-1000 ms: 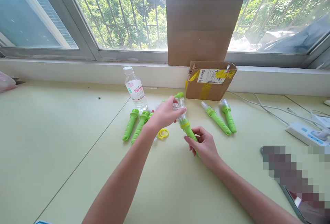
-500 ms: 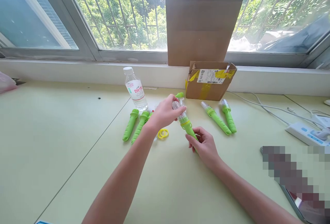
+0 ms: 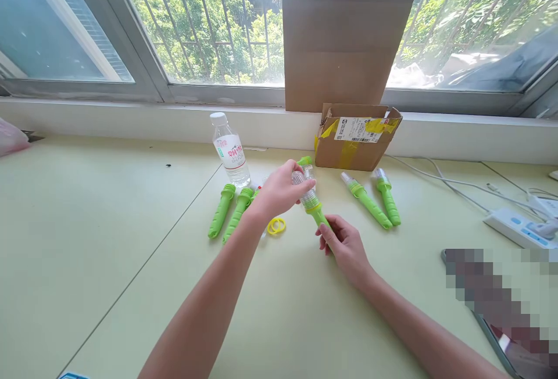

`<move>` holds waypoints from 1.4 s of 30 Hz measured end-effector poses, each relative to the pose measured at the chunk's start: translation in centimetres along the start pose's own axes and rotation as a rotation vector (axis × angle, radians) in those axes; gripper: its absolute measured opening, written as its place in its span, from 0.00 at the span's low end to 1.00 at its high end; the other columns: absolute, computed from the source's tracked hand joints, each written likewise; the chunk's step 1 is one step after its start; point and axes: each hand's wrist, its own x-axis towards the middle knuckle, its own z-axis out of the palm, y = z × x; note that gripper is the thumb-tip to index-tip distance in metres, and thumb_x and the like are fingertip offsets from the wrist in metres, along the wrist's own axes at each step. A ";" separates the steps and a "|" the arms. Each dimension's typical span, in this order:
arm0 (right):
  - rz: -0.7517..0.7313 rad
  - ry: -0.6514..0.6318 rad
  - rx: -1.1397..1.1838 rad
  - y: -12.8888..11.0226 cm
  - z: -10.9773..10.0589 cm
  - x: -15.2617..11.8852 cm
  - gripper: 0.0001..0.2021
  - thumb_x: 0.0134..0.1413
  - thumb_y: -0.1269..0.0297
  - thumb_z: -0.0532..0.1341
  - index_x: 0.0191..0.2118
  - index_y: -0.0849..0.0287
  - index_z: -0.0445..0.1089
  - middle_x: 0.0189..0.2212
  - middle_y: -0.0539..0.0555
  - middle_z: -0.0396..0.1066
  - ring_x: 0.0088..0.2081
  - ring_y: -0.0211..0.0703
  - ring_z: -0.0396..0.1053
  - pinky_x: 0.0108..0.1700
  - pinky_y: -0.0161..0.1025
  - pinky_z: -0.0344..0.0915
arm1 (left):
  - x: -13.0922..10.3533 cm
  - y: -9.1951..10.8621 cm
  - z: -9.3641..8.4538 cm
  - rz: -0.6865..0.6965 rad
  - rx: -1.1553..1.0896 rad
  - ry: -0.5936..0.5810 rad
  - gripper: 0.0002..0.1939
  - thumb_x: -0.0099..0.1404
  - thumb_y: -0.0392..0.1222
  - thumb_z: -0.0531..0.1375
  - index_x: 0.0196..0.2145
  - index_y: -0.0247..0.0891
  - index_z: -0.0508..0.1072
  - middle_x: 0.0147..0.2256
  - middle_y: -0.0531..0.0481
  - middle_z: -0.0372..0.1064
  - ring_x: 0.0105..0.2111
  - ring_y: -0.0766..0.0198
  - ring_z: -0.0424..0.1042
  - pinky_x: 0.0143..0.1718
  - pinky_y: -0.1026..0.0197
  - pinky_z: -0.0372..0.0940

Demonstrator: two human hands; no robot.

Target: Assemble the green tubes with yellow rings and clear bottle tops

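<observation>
Gripping the green handle (image 3: 321,223) of a tool, right hand (image 3: 344,245) closed around it mid-surface; left hand (image 3: 279,190) pinches its clear head (image 3: 305,190). Yellow rings (image 3: 276,226) lie just left, water bottle (image 3: 229,149) farther left.

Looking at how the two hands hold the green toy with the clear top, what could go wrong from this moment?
1. The left hand pinches only the clear plastic top of the green plastic handle, which the right hand grips; a skewed twist might make the top slip or pop off.
2. The transparent water bottle with a white cap stands upright just behind the left hand; a backward move could topple it.
3. The yellow rubber rings lie loose under the left wrist and might be swept away.
</observation>
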 end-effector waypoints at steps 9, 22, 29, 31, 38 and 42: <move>0.004 -0.102 0.038 -0.3 -0.4 -0.2 0.19 0.63 0.49 0.48 0.36 0.59 0.65 0.20 0.47 0.60 0.19 0.33 0.53 0.23 0.35 0.52 | -0.1 0.7 0.1 -0.018 0.000 -0.054 0.15 0.61 0.54 0.57 0.39 0.42 0.64 0.25 0.54 0.68 0.23 0.65 0.69 0.23 0.64 0.61; -0.027 0.047 -0.054 0.0 -0.1 0.1 0.14 0.56 0.52 0.59 0.38 0.58 0.66 0.27 0.50 0.65 0.25 0.36 0.60 0.27 0.36 0.59 | -0.2 0.8 0.8 -0.001 -0.071 0.063 0.11 0.59 0.51 0.59 0.35 0.41 0.68 0.21 0.55 0.61 0.20 0.66 0.60 0.21 0.65 0.54; -0.006 -0.071 0.048 -0.7 -0.5 -0.1 0.15 0.60 0.50 0.53 0.34 0.58 0.64 0.20 0.46 0.58 0.19 0.33 0.53 0.23 0.35 0.51 | 0.1 0.6 1.1 -0.008 -0.199 -0.006 0.12 0.59 0.50 0.61 0.36 0.41 0.69 0.22 0.54 0.63 0.22 0.65 0.64 0.22 0.65 0.57; 0.008 -0.086 0.062 -0.7 -0.6 -0.2 0.16 0.60 0.49 0.53 0.34 0.58 0.64 0.19 0.46 0.58 0.18 0.33 0.53 0.22 0.35 0.51 | 0.1 0.7 1.0 -0.023 -0.218 -0.037 0.12 0.58 0.51 0.61 0.36 0.41 0.69 0.21 0.55 0.63 0.21 0.66 0.64 0.22 0.65 0.58; -0.064 0.109 -0.150 0.0 -0.2 -0.2 0.14 0.56 0.51 0.58 0.37 0.57 0.65 0.24 0.48 0.63 0.22 0.36 0.57 0.25 0.36 0.54 | 0.3 0.6 1.6 -0.125 -0.394 -0.012 0.15 0.57 0.46 0.63 0.40 0.42 0.67 0.28 0.51 0.69 0.29 0.63 0.70 0.28 0.63 0.64; -0.190 0.210 -0.349 0.2 0.3 -0.2 0.12 0.57 0.54 0.57 0.41 0.57 0.65 0.26 0.49 0.62 0.26 0.38 0.56 0.28 0.36 0.54 | 0.1 1.3 3.3 -0.164 -0.723 0.109 0.15 0.56 0.46 0.64 0.37 0.39 0.65 0.29 0.50 0.70 0.32 0.64 0.72 0.32 0.63 0.64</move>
